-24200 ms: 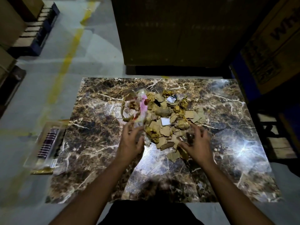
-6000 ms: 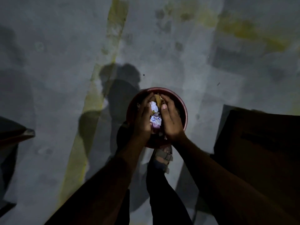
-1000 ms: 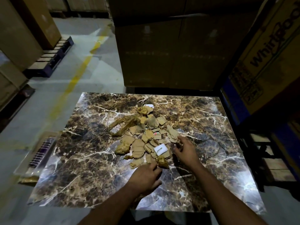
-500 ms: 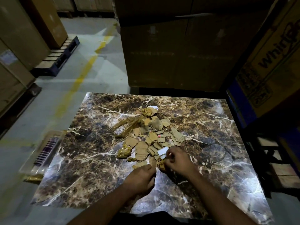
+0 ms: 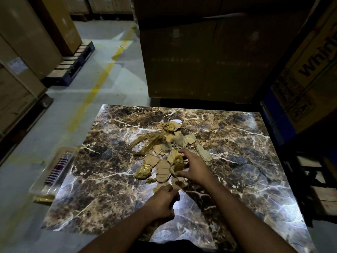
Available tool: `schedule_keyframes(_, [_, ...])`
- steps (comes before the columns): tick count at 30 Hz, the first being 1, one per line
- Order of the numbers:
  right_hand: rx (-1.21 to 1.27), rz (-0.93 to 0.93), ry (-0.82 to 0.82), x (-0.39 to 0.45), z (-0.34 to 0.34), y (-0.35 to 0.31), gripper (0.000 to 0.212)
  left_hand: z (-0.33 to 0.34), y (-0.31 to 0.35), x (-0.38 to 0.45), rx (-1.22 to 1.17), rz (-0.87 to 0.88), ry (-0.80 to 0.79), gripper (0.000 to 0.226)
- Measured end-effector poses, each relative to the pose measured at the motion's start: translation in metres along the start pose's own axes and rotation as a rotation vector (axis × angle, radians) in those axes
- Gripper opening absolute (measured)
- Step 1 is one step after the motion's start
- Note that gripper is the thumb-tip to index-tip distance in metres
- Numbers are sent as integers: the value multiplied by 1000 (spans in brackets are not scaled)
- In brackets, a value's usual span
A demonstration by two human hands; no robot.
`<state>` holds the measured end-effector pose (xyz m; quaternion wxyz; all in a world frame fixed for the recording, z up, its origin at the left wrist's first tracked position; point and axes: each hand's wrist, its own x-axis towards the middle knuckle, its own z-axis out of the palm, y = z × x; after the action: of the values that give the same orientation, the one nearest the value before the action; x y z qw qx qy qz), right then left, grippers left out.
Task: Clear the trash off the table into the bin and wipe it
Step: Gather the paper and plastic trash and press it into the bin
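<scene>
A: Room first, quick.

B: Dim warehouse. Grey concrete floor (image 5: 54, 125) with a worn yellow line (image 5: 96, 84) running away from the camera. Tall cardboard boxes (image 5: 200, 57) right behind the table, more boxes on a blue pallet (image 5: 73, 70) far left, and a printed carton (image 5: 310, 70) on the right.

A: Surface?

B: Table (image 5: 237, 161), glossy brown marble pattern with white veins, rectangular, with glare patches on the near and right parts. A clear plastic tray (image 5: 52, 172) sits off its left edge, lower down.

A: The trash?

B: Trash (image 5: 164, 152) sits mid-table, slightly left of centre. It's a loose pile whose long axis runs from the near edge toward the far edge, the narrow end pointing away at the boxes. Mostly flat torn cardboard bits, matte tan with ragged edges. A crinkly yellowish plastic wrapper (image 5: 145, 141) lies diagonally on the pile's left, a crumpled shiny yellow wad (image 5: 143, 171) at the near left, and a white scrap (image 5: 177, 121) at the far tip.

A: Hands?

B: Right hand (image 5: 195, 168) is over the pile's near right part, fingers spread and curved down onto the pieces, thumb toward the cardboard; it touches them, not a firm grasp. Left hand (image 5: 162, 203) is at the near end, fingers curled; whether it holds a scrap, cannot tell.
</scene>
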<state>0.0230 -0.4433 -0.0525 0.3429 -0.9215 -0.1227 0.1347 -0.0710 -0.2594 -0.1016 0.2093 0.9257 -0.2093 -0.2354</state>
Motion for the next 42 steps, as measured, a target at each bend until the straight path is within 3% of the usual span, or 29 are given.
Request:
schedule_keyframes(4, [13, 61, -2, 9, -9, 10, 82, -4, -1, 1, -105, -10, -6, 30])
schedule_keyframes(9, [13, 86, 62, 3, -10, 26, 70, -8, -4, 0, -214, -28, 55, 26])
schedule_keyframes(13, [25, 110, 94, 3, -12, 31, 63, -35, -3, 10, -317, -79, 268, 24])
schedule_keyframes(17, [1, 201, 126, 5, -15, 40, 57, -64, -11, 36, -421, -250, 502, 29])
schedule_keyframes(21, [-15, 286, 133, 10, -25, 53, 51, -76, -22, 62, -431, -318, 522, 25])
schedule_keyframes(23, [-30, 302, 127, 19, -34, 60, 49, -77, -31, 69, -417, -300, 494, 33])
schedule_keyframes(26, [-26, 296, 110, 45, -47, 68, 49, -87, -49, 73, -228, -229, 537, 65])
schedule_keyframes(29, [-106, 202, 77, 86, -54, 58, 50, -104, -73, 74, -118, -341, 630, 89])
schedule_keyframes(32, [-228, 103, -22, 139, -50, 31, 65, -117, -101, 80, -121, -533, 557, 100])
schedule_keyframes(36, [-409, 10, -264, 197, -31, 0, 103, -118, -116, 90, -109, -574, 314, 109])
schedule_keyframes(39, [-568, -31, -394, 210, -12, 0, 115, -109, -113, 100, -21, -594, 298, 95])
schedule_keyframes(42, [-619, -73, -384, 201, 12, 12, 112, -98, -112, 104, 74, -599, 366, 67])
